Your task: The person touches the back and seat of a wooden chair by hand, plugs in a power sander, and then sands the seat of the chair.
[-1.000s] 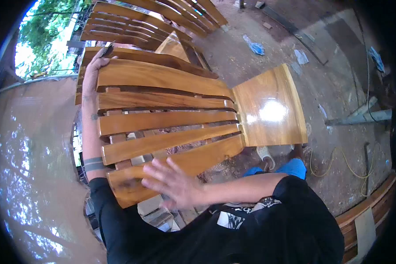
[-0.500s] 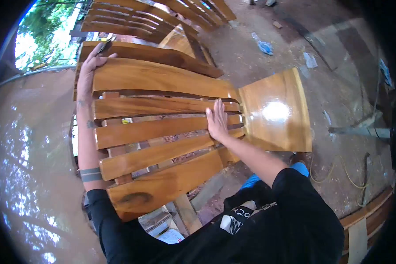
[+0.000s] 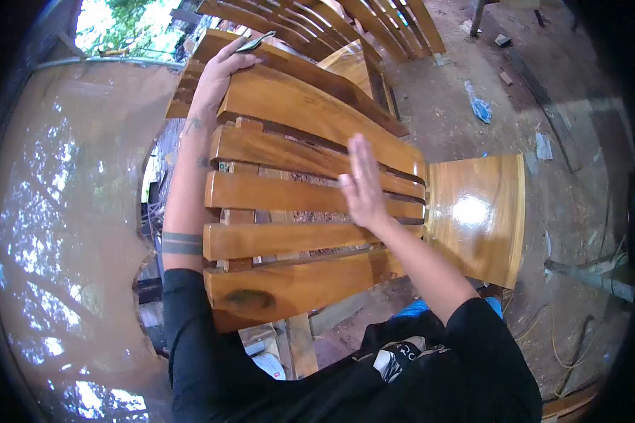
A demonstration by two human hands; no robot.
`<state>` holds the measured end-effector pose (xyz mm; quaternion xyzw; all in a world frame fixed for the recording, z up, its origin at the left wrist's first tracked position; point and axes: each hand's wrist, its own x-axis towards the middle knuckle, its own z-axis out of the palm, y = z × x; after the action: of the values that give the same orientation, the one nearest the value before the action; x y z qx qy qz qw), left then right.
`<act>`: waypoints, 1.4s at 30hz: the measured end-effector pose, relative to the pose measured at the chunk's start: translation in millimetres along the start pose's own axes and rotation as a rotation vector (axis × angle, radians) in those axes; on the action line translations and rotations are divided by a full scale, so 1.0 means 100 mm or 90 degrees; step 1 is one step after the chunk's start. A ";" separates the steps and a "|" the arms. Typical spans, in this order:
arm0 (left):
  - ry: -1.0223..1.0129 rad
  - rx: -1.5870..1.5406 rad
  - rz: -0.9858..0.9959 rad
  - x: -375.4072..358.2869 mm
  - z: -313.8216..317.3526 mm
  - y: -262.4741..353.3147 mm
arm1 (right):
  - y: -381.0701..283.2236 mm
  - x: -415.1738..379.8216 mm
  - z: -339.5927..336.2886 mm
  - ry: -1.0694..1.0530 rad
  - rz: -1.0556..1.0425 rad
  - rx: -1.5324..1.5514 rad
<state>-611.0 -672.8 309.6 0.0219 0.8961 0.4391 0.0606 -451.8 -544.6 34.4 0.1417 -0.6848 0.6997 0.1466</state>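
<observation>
The chair [image 3: 282, 191] is right in front of the person, its slatted back spread across the middle of the view and its broad seat [image 3: 448, 247] joined on at the right. The left hand [image 3: 227, 65] is up by the far slat's [image 3: 296, 106] free end, its fingers apparently bent over a small flat scrap [image 3: 257, 43] that sticks out past them; how firmly the hand bears on the wood I cannot tell. The right hand [image 3: 365, 187] grasps nothing: its fingers are straight and close together over the middle slats, and whether the palm touches them is unclear. A second chair [image 3: 335, 92] stands just beyond, close to the far slat. The wood looks thick and solid, so the chair should be heavy and stiff, unlikely to flex or break. The gloss on the seat and slats suggests a smooth finish that could slide under a flat palm and scratch easily. The best hold is probably around an outer slat, fingers through the gap, with a second grip under the seat's edge rather than on its shiny face.
</observation>
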 end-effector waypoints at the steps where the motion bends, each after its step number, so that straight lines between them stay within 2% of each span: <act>1: 0.006 0.001 -0.004 0.01 0.00 -0.02 | 0.27 -0.19 0.05 0.014 0.065 0.000; 2: 0.011 0.001 -0.008 0.02 -0.01 -0.03 | 0.42 -0.33 0.09 0.029 0.130 -0.001; 5: 0.028 0.026 -0.010 0.02 -0.03 -0.04 | 0.21 -0.36 0.18 0.020 0.330 -0.006; 6: 0.033 0.044 0.002 0.03 -0.03 -0.05 | 0.02 -0.26 0.21 -0.006 0.332 -0.029; 10: 0.079 0.189 0.054 0.05 -0.06 -0.12 | -1.01 0.10 0.21 -0.016 0.001 -0.032; 13: -0.165 -0.040 0.208 0.25 -0.19 -0.34 | -1.53 0.01 0.15 -0.096 -0.142 0.045; 16: 0.075 -0.003 0.104 0.16 -0.11 -0.27 | -1.26 -0.45 0.07 -0.171 -0.183 0.015; 19: 0.095 0.065 0.102 -0.06 -0.07 -0.13 | -0.67 -1.19 -0.05 -0.188 -0.130 -0.002; 20: 0.166 0.087 0.082 -0.19 -0.02 -0.09 | -0.48 -1.46 -0.11 -0.206 -0.104 -0.023; 23: 0.200 -0.104 -0.065 -0.53 -0.20 -0.21 | -0.03 -2.06 -0.25 -0.254 0.077 -0.092; 25: 0.306 -0.254 -0.129 -1.17 -0.04 0.01 | 0.13 -2.29 -0.18 -0.256 0.221 -0.131; 27: 0.239 -0.371 0.041 -1.55 -0.36 -0.37 | 0.16 -2.28 -0.11 -0.233 0.320 -0.134; 30: 0.228 -0.395 0.055 -2.44 -0.20 -0.38 | -0.26 -2.08 0.16 -0.178 0.373 -0.086; 32: 0.241 -0.444 0.079 -2.81 0.01 -0.30 | -0.77 -1.91 0.20 -0.179 0.273 -0.077; 34: 0.273 -0.484 0.132 -3.05 0.26 -0.20 | -1.27 -1.78 0.15 -0.208 0.080 -0.052; 36: 0.260 -0.407 0.172 -3.10 0.34 -0.21 | -1.60 -1.74 0.14 -0.209 -0.075 -0.045; 39: 0.237 -0.229 0.156 -3.13 0.34 -0.15 | -1.63 -1.82 0.13 -0.277 -0.290 -0.036; 42: 0.242 -0.130 0.150 -3.07 0.38 -0.10 | -1.11 -1.89 0.08 -0.254 -0.365 -0.108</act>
<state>-301.4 -677.4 305.6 0.0371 0.8337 0.5276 -0.1587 -234.2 -552.8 60.7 0.4493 -0.6880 0.5293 0.2113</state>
